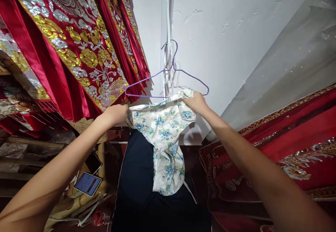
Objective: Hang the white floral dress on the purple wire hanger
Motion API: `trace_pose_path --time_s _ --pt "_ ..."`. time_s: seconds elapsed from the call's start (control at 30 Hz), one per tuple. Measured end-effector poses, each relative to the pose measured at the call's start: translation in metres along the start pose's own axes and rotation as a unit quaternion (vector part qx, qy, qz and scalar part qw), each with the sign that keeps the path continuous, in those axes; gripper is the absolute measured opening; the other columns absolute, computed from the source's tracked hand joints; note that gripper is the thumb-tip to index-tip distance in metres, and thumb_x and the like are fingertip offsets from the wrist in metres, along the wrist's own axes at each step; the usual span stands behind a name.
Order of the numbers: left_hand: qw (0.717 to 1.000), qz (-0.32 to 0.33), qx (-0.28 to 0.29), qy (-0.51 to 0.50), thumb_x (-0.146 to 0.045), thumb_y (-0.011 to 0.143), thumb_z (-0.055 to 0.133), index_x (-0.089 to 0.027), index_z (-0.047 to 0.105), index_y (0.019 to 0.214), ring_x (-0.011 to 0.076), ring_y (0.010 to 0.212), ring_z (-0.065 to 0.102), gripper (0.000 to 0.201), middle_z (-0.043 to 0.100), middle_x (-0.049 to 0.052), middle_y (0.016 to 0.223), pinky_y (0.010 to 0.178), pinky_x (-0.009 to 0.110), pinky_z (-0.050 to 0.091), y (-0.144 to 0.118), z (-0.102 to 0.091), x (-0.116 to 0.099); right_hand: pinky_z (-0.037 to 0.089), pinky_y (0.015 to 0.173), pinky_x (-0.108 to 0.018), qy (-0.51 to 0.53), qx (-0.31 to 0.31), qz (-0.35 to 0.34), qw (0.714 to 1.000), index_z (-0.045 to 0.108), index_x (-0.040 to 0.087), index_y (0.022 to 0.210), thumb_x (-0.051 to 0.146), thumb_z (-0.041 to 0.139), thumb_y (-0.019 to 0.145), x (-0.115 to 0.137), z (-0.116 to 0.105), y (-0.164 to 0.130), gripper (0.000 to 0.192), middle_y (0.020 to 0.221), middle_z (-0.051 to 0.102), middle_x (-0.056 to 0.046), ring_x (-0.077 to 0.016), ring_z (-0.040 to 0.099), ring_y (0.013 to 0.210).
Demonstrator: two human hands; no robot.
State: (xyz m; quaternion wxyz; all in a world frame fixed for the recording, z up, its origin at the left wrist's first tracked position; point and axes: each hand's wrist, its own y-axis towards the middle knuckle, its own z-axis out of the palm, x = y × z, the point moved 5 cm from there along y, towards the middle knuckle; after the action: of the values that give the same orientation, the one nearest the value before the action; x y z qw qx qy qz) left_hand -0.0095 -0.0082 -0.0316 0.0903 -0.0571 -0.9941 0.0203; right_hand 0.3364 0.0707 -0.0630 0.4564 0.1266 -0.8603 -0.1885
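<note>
Both hands grip a floral garment just under a purple wire hanger hooked on the wall: left hand and right hand clenched on its top edge; draping it over the hanger's bar looks underway, needing a lift

Red embroidered cloths hanging left; phone below; white wall.

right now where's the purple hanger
In the head view, the purple hanger hangs at centre against the white wall, right of the red embroidered cloth, just above the floral garment held by both hands.
</note>
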Motion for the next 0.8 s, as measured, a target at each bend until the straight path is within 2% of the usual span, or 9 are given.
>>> trace_pose_path --time_s 0.13,0.23,0.37,0.43,0.53,0.7,0.77,0.8 --pt "0.993 -0.028 -0.112 -0.003 -0.030 0.096 0.035 -0.014 0.069 0.105 0.0384 0.088 0.070 0.039 0.072 0.023 0.094 0.072 0.042 0.048 -0.007 -0.024 0.001 0.046 0.064 -0.032 -0.063 -0.021 0.014 0.998 0.069 0.013 0.072 0.042 0.072 0.071 0.008 -0.042 -0.023 0.030 0.077 0.071 -0.009 -0.0256 0.066 0.075" --pt "0.983 -0.039 -0.180 -0.012 -0.025 0.095 0.036 -0.013 0.070 0.099 0.0375 0.083 0.068 0.037 0.071 0.022 0.087 0.070 0.041 0.046 -0.010 -0.047 -0.006 0.046 0.062 -0.033 -0.084 -0.036 0.039 0.995 0.070 0.012 0.073 0.045 0.074 0.069 0.014 -0.064 -0.035 0.033 0.077 0.072 -0.011 -0.0271 0.066 0.075" --pt "0.961 -0.021 -0.273 -0.048 -0.022 0.096 0.033 -0.015 0.069 0.102 0.0349 0.084 0.067 0.038 0.070 0.019 0.087 0.072 0.039 0.043 0.002 -0.076 -0.010 0.048 0.059 -0.031 -0.038 -0.004 0.045 0.998 0.072 0.012 0.081 0.042 0.075 0.069 0.028 -0.063 -0.046 0.033 0.081 0.074 -0.012 -0.0268 0.068 0.075" --pt "0.953 -0.012 -0.296 -0.059 -0.023 0.097 0.032 -0.016 0.069 0.104 0.0337 0.086 0.066 0.038 0.070 0.017 0.089 0.073 0.038 0.042 0.017 -0.083 -0.007 0.049 0.059 -0.030 -0.019 0.023 0.042 0.999 0.072 0.012 0.082 0.041 0.075 0.071 0.036 -0.057 -0.050 0.031 0.083 0.074 -0.012 -0.0261 0.068 0.075" --pt "0.960 -0.016 -0.276 -0.037 -0.026 0.095 0.038 -0.016 0.071 0.100 0.0338 0.089 0.066 0.035 0.069 0.019 0.097 0.075 0.038 0.043 0.042 -0.078 -0.001 0.048 0.059 -0.030 -0.046 0.024 0.037 0.998 0.073 0.012 0.081 0.044 0.076 0.072 0.042 -0.056 -0.051 0.034 0.082 0.074 -0.013 -0.0279 0.069 0.077" --pt "0.986 0.024 -0.162 0.018 -0.028 0.091 0.045 -0.016 0.072 0.096 0.0352 0.088 0.067 0.030 0.070 0.020 0.092 0.075 0.038 0.045 0.053 -0.039 -0.002 0.046 0.055 -0.032 -0.085 -0.033 0.010 0.996 0.071 0.012 0.076 0.048 0.077 0.071 0.041 -0.075 -0.049 0.037 0.076 0.072 -0.013 -0.0304 0.067 0.076" --pt "0.987 0.030 -0.160 0.007 -0.026 0.091 0.044 -0.016 0.072 0.094 0.0344 0.088 0.068 0.030 0.071 0.019 0.090 0.076 0.038 0.045 0.052 -0.033 -0.004 0.045 0.054 -0.031 -0.093 -0.035 0.008 0.995 0.068 0.013 0.070 0.048 0.076 0.072 0.041 -0.079 -0.051 0.035 0.072 0.070 -0.012 -0.0291 0.066 0.073" --pt "0.984 0.028 -0.176 -0.014 -0.025 0.090 0.044 -0.016 0.072 0.095 0.0333 0.088 0.068 0.030 0.072 0.018 0.091 0.077 0.037 0.045 0.052 -0.035 -0.005 0.045 0.054 -0.031 -0.093 -0.035 0.007 0.995 0.067 0.014 0.068 0.047 0.075 0.072 0.042 -0.079 -0.053 0.034 0.070 0.069 -0.011 -0.0284 0.066 0.072"
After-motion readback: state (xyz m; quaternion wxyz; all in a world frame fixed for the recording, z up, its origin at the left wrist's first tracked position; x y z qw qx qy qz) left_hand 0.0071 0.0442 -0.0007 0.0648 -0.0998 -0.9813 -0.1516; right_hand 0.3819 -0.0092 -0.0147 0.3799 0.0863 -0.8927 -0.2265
